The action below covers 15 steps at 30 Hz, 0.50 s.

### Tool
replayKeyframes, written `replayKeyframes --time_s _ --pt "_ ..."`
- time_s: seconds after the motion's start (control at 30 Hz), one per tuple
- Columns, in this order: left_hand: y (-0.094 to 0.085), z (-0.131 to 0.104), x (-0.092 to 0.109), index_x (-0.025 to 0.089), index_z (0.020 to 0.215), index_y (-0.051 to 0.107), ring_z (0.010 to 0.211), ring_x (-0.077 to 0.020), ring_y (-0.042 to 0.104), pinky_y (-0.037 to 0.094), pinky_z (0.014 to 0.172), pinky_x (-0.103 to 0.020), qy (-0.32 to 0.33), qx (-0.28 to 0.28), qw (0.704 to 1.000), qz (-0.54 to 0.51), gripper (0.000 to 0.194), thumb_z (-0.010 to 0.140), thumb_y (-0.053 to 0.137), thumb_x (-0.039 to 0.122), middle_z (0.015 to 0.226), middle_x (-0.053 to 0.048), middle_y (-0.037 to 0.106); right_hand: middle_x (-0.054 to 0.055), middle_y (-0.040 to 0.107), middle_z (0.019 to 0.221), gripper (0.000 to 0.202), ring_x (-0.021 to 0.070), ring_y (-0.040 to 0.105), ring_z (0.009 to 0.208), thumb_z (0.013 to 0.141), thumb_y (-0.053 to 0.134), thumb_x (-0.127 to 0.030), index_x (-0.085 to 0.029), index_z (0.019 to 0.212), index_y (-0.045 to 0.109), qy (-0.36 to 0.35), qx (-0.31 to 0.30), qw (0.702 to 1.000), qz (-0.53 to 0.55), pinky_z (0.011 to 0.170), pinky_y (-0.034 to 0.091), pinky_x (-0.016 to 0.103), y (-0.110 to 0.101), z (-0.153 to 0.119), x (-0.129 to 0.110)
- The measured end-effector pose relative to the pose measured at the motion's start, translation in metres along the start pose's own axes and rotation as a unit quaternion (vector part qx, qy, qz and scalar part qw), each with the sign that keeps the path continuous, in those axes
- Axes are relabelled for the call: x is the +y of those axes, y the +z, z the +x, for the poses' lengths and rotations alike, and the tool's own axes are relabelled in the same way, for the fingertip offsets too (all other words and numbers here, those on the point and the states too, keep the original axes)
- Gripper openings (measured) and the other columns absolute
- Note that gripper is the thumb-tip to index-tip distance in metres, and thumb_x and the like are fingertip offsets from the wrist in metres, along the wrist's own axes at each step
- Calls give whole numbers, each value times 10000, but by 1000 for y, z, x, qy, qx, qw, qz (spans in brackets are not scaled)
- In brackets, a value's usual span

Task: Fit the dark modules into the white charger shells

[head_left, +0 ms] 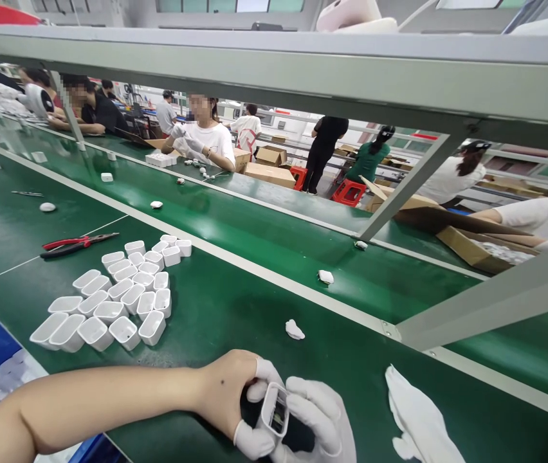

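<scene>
Both my hands meet over the near edge of the green bench, around one small white plastic case. Its open side faces up and shows dark and metallic parts inside, too small to make out. My left hand, with white covers on its fingertips, grips the case from the left, thumb and fingers on its walls. In a white glove, my right hand closes on the case's right side. To the left stand several open white cases in a cluster. A white scrap lies just beyond my hands.
Red-handled pliers lie behind the cluster. A white glove rests at the right. Beyond a pale rail runs a green belt with small white pieces. A slanted post rises at right. A co-worker in white gloves sits across.
</scene>
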<state>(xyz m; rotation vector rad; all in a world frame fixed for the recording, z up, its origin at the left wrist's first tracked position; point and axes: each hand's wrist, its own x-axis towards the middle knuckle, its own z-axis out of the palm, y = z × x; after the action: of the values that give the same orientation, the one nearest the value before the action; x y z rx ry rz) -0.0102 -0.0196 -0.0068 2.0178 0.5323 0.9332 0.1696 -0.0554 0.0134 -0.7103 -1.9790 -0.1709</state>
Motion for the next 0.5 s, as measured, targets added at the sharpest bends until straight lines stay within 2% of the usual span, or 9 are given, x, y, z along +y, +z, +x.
replayKeyframes --time_s 0.1,0.2,0.27,0.37,0.43,0.5 --pt "2 0 -3 202 737 464 504 -74 382 364 553 -224 28 4 999 37 400 478 695 403 569 91 364 64 614 958 210 200 642 754 821 611 -252 -197 1016 555 5 -15 1000 -21 646 526 343 0 0 2" --pt "6 -1 -7 207 660 381 486 -73 347 335 533 -239 46 -15 995 92 436 480 704 439 534 93 337 35 642 885 148 163 635 679 833 562 -174 -186 980 564 -64 -40 997 -31 610 508 308 -3 4 1" --pt "7 -2 -9 208 629 349 483 -74 341 331 538 -246 33 -43 991 125 451 502 711 446 515 94 339 22 662 819 99 145 601 604 877 502 -121 -179 918 572 -117 -58 989 -74 569 472 298 -7 9 -2" --pt "5 -2 -7 204 612 359 487 -79 361 331 549 -249 13 -77 985 152 437 564 710 460 503 90 369 23 673 759 251 138 513 511 936 389 -77 -176 827 594 -163 -102 972 -132 505 385 307 -11 14 -6" --pt "4 -1 -5 203 631 401 497 -83 379 337 555 -246 18 -89 984 155 398 597 703 460 511 87 386 18 657 708 299 141 470 485 927 365 -52 -181 784 593 -163 -114 969 -149 488 331 310 -12 10 -8" --pt "4 -1 -6 202 645 424 497 -83 382 346 552 -240 25 -90 985 147 381 603 707 454 516 86 393 7 630 665 271 146 443 478 888 386 -43 -192 762 574 -131 -139 969 -157 485 291 307 -10 2 -9"
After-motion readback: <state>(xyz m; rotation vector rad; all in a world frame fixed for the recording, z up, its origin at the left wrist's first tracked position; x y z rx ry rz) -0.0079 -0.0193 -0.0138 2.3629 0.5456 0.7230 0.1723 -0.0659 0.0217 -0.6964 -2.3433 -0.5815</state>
